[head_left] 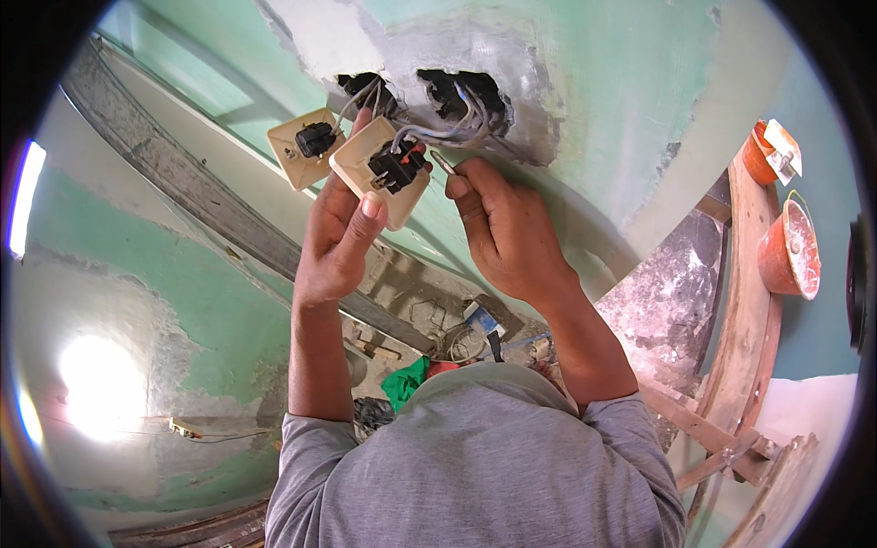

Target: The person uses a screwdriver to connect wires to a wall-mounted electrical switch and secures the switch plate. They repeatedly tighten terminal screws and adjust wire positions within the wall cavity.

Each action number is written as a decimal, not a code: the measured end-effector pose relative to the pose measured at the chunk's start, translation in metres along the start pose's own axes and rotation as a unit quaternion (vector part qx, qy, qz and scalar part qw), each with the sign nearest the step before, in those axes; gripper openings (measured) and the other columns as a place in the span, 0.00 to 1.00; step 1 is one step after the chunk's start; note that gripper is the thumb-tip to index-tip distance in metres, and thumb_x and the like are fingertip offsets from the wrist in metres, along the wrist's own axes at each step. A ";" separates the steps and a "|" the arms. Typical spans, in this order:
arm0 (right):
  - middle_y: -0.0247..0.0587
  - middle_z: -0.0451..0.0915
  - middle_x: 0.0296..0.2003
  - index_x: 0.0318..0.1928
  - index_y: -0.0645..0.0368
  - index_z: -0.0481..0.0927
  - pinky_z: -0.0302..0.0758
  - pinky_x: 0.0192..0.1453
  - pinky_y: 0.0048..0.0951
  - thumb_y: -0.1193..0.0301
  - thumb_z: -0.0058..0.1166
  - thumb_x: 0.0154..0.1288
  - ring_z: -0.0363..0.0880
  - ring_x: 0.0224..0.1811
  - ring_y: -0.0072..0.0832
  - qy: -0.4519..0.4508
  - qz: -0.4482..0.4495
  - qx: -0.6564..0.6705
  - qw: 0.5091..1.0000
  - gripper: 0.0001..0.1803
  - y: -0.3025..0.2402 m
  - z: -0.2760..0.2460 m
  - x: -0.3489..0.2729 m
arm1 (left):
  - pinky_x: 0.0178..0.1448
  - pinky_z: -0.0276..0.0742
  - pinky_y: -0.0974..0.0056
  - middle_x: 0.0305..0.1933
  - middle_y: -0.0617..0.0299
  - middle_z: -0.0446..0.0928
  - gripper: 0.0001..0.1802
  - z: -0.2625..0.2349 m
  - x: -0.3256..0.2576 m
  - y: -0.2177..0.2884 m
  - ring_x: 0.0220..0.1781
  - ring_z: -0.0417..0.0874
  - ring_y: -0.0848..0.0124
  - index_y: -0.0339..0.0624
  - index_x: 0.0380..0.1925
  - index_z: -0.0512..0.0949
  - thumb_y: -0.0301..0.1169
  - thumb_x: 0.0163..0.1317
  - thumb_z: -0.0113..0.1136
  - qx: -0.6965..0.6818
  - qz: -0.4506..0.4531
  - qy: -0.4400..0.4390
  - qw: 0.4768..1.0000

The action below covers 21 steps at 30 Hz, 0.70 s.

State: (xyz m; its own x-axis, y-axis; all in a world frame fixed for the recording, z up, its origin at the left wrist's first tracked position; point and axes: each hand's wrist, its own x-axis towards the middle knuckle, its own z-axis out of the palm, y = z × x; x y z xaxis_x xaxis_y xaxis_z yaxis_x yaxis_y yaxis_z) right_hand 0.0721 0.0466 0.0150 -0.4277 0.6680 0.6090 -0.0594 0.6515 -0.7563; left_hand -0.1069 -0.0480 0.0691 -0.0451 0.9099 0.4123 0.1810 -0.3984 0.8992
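My left hand (336,247) is closed on the edge of a cream wall plate (402,208), thumb in front and fingers behind. The plate's back faces me, with a black electrical module (396,167) fixed in it. Grey wires (448,139) run from that module into the right-hand wall hole (499,102). Close to the module, my right hand (512,228) pinches a slim, pale, rod-like tool (442,163); most of it is hidden. A second cream plate (297,166) with a black module hangs beside the first, wired to the left-hand hole (352,85).
Green, patchy plastered wall (630,82) surrounds the holes. At right, an orange bucket (790,251) and a smaller orange container (760,153) stand by a wooden plank (749,301). Below lie a green cloth (405,384), a blue box (484,320) and loose cable.
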 end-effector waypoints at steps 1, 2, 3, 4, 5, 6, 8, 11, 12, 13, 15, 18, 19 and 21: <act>0.55 0.82 0.27 0.46 0.60 0.74 0.72 0.33 0.57 0.74 0.53 0.77 0.82 0.31 0.60 -0.002 0.003 -0.001 1.000 0.04 0.000 0.000 0.000 | 0.82 0.62 0.50 0.85 0.49 0.57 0.46 -0.001 0.000 0.000 0.79 0.70 0.58 0.29 0.82 0.48 0.43 0.78 0.59 0.002 0.000 -0.002 1.000; 0.56 0.82 0.27 0.46 0.60 0.74 0.71 0.33 0.57 0.74 0.53 0.77 0.82 0.31 0.60 -0.003 0.006 0.001 1.000 0.04 0.000 0.000 0.000 | 0.82 0.63 0.50 0.85 0.49 0.57 0.46 -0.002 0.001 0.000 0.79 0.70 0.58 0.28 0.82 0.48 0.43 0.78 0.59 0.005 -0.001 -0.004 1.000; 0.56 0.82 0.27 0.46 0.60 0.74 0.71 0.32 0.57 0.73 0.53 0.78 0.82 0.30 0.60 -0.005 0.010 0.002 1.000 0.04 -0.001 -0.001 0.001 | 0.82 0.63 0.50 0.85 0.49 0.56 0.46 -0.002 0.001 -0.001 0.79 0.70 0.58 0.28 0.82 0.48 0.44 0.78 0.58 0.007 -0.001 -0.006 1.000; 0.56 0.81 0.26 0.46 0.60 0.74 0.71 0.32 0.57 0.73 0.53 0.78 0.81 0.30 0.60 -0.007 0.013 0.003 1.000 0.04 -0.002 0.000 0.001 | 0.82 0.62 0.50 0.85 0.49 0.57 0.46 -0.002 0.001 -0.001 0.80 0.70 0.58 0.28 0.82 0.48 0.44 0.78 0.59 0.008 0.000 -0.004 1.000; 0.56 0.81 0.26 0.46 0.60 0.74 0.71 0.32 0.57 0.73 0.53 0.78 0.81 0.30 0.60 -0.005 0.015 0.008 1.000 0.04 -0.002 0.000 0.001 | 0.82 0.61 0.50 0.85 0.49 0.57 0.46 -0.002 0.001 -0.001 0.80 0.69 0.58 0.28 0.82 0.48 0.44 0.78 0.59 0.010 0.002 -0.002 1.000; 0.56 0.81 0.26 0.46 0.60 0.74 0.70 0.32 0.57 0.72 0.53 0.78 0.81 0.30 0.60 -0.004 0.016 0.012 1.000 0.04 -0.002 0.001 0.001 | 0.83 0.61 0.50 0.85 0.49 0.57 0.46 -0.002 0.001 -0.001 0.80 0.68 0.58 0.28 0.82 0.48 0.44 0.78 0.59 0.011 0.003 0.000 1.000; 0.57 0.81 0.25 0.46 0.60 0.74 0.70 0.31 0.57 0.72 0.52 0.79 0.81 0.30 0.60 0.000 0.014 0.010 1.000 0.04 -0.004 0.002 0.003 | 0.83 0.59 0.51 0.84 0.49 0.59 0.46 -0.007 0.000 -0.004 0.81 0.67 0.59 0.28 0.82 0.49 0.44 0.78 0.59 0.013 0.002 -0.001 1.000; 0.58 0.81 0.26 0.46 0.60 0.74 0.71 0.32 0.57 0.71 0.52 0.79 0.81 0.30 0.60 0.007 0.004 -0.002 1.000 0.05 -0.007 0.004 0.005 | 0.84 0.56 0.52 0.82 0.48 0.61 0.47 -0.007 -0.001 -0.004 0.81 0.65 0.60 0.29 0.82 0.48 0.44 0.77 0.60 0.008 -0.009 0.004 1.000; 0.58 0.81 0.26 0.45 0.60 0.74 0.71 0.32 0.57 0.71 0.52 0.79 0.81 0.30 0.61 0.010 0.001 -0.002 1.000 0.05 -0.006 0.004 0.006 | 0.84 0.55 0.53 0.82 0.48 0.62 0.47 -0.005 0.000 -0.003 0.81 0.65 0.61 0.29 0.82 0.48 0.44 0.77 0.60 0.004 -0.014 0.007 1.000; 0.59 0.81 0.26 0.45 0.60 0.74 0.71 0.32 0.57 0.71 0.52 0.80 0.81 0.30 0.61 0.012 -0.003 -0.001 1.000 0.05 -0.006 0.005 0.007 | 0.84 0.56 0.53 0.81 0.48 0.63 0.47 -0.004 0.000 -0.001 0.81 0.65 0.61 0.29 0.82 0.48 0.44 0.77 0.60 0.005 -0.017 0.005 1.000; 0.59 0.81 0.26 0.45 0.61 0.74 0.71 0.32 0.57 0.70 0.51 0.80 0.81 0.31 0.61 0.019 -0.006 -0.004 1.000 0.06 -0.004 0.007 0.007 | 0.84 0.56 0.54 0.80 0.48 0.64 0.47 -0.001 0.000 0.005 0.81 0.66 0.62 0.30 0.83 0.47 0.44 0.77 0.60 0.008 -0.023 0.002 1.000; 0.59 0.81 0.26 0.44 0.61 0.73 0.71 0.32 0.58 0.70 0.51 0.81 0.81 0.31 0.62 0.011 0.002 -0.010 1.000 0.07 -0.005 0.006 0.008 | 0.84 0.56 0.54 0.79 0.49 0.65 0.48 -0.002 0.001 0.004 0.81 0.66 0.62 0.31 0.83 0.47 0.44 0.77 0.61 0.013 -0.016 -0.001 1.000; 0.59 0.81 0.26 0.44 0.61 0.73 0.71 0.33 0.58 0.70 0.51 0.81 0.81 0.31 0.62 0.004 0.006 -0.011 1.000 0.07 -0.006 0.006 0.009 | 0.84 0.56 0.54 0.79 0.49 0.66 0.49 -0.002 0.000 0.004 0.80 0.66 0.63 0.31 0.83 0.47 0.44 0.76 0.62 0.009 -0.016 0.001 1.000; 0.60 0.80 0.26 0.44 0.61 0.73 0.71 0.32 0.58 0.70 0.50 0.81 0.81 0.31 0.62 0.003 0.004 -0.013 1.000 0.07 -0.008 0.006 0.009 | 0.83 0.57 0.54 0.79 0.50 0.67 0.49 -0.002 0.000 0.004 0.80 0.67 0.63 0.32 0.83 0.47 0.44 0.76 0.63 0.002 -0.014 0.005 1.000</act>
State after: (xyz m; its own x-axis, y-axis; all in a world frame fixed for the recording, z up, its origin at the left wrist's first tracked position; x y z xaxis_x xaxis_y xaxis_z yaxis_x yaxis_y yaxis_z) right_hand 0.0630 0.0457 0.0250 -0.4225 0.6748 0.6051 -0.0335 0.6555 -0.7544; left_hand -0.1078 -0.0499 0.0727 -0.0593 0.9199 0.3876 0.1832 -0.3716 0.9101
